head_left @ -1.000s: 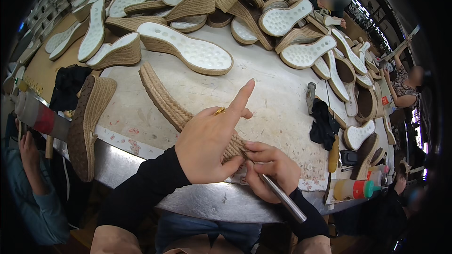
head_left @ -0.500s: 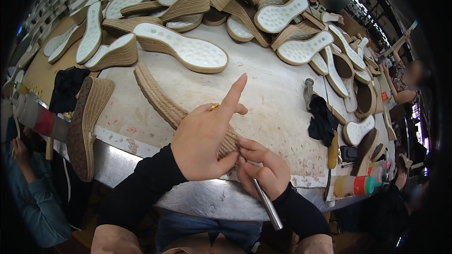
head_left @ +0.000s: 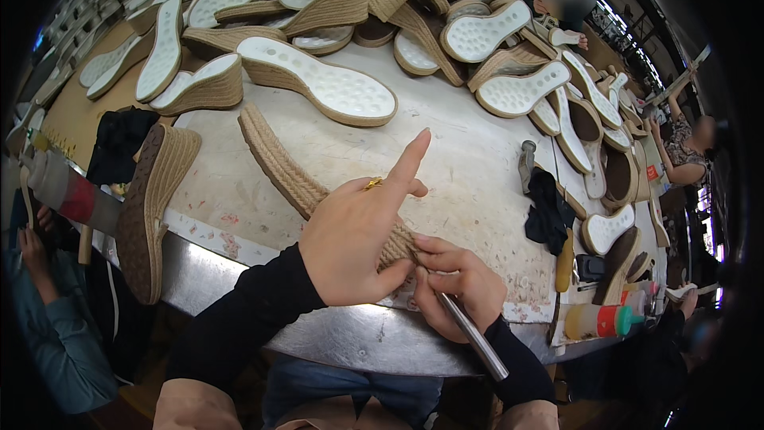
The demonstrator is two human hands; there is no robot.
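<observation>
A curved wedge sole (head_left: 274, 161) wrapped in tan braided jute rope lies on its side in front of me, slanting from far left to near right. My left hand (head_left: 346, 240) is laid over its near part, thumb pressed on the braid and index finger stretched out and away. A gold ring shows on that hand. In my right hand (head_left: 471, 285) is a slim metal rod (head_left: 482, 344), pinched close to its upper end and pointing down to the right. The fingertips of that hand touch the sole's near end; the rod's working tip is hidden among them.
Many jute wedge soles with white dimpled tops (head_left: 318, 84) are heaped along the far side. A brown-topped wedge (head_left: 143, 215) stands left. To the right lie a hammer (head_left: 527, 166), black cloth (head_left: 547, 213) and a green-capped bottle (head_left: 593, 321). Other people sit around the table.
Both hands, the sole and the rod appear slightly farther right, along with the whole scene, as the view has shifted. The rod's angle is slightly different; both grips stay the same.
</observation>
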